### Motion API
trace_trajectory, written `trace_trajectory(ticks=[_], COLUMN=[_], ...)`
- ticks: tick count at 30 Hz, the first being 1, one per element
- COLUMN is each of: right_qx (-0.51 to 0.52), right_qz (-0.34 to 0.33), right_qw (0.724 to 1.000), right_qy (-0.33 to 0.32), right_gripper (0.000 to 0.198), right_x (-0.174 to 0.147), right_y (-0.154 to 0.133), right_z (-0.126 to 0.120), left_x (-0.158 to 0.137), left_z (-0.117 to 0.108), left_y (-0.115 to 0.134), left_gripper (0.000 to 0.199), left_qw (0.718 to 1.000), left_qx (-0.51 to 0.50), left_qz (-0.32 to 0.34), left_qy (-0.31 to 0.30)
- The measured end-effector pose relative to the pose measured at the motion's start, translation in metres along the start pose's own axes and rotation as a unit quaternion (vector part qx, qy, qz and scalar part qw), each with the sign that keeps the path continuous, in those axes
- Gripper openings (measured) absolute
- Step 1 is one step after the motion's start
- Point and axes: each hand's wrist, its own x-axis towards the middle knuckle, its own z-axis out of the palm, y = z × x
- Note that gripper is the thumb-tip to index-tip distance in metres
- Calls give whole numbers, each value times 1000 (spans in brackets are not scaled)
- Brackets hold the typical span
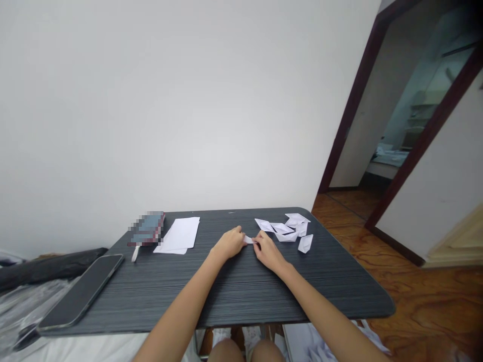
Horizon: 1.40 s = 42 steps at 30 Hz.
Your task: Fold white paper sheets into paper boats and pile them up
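A small folded piece of white paper (248, 240) shows between my two hands, over the middle of the dark table. My left hand (231, 243) is closed on its left end, fingers curled. On the right end, my right hand (267, 248) pinches it between thumb and fingers. Most of the paper is covered by the fingers, so its full shape cannot be made out. Just right of my right hand lie several folded white paper boats (287, 237), bunched together, with one folded paper piece (305, 244) a little apart.
Flat white sheets (179, 235) lie on the dark table (249, 301) at left. Beside them are a blurred book-like object (149, 229) and a white pen-like item (135, 253). A phone (83, 294) rests at the left edge. Behind stands a white wall (226, 110).
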Motion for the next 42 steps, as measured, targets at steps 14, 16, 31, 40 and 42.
trace_trajectory(ticks=[14, 16, 31, 40, 42], right_qx=[111, 102, 143, 235, 228], right_qz=[137, 141, 142, 179, 179], right_qw=[970, 969, 973, 953, 954], right_qy=[167, 178, 113, 74, 77], right_gripper=[25, 26, 32, 29, 26], right_x=[37, 36, 35, 36, 36], right_y=[19, 18, -2, -13, -11], right_z=[29, 27, 28, 14, 16], left_x=[3, 5, 9, 11, 12], left_z=[8, 8, 15, 18, 19], left_y=[-16, -15, -7, 1, 2], left_gripper=[34, 34, 31, 25, 23], left_qw=[1000, 1000, 991, 985, 983], left_qx=[17, 4, 8, -38, -55], left_qz=[-3, -15, -120, -110, -111], left_qy=[-6, -4, 65, 125, 137])
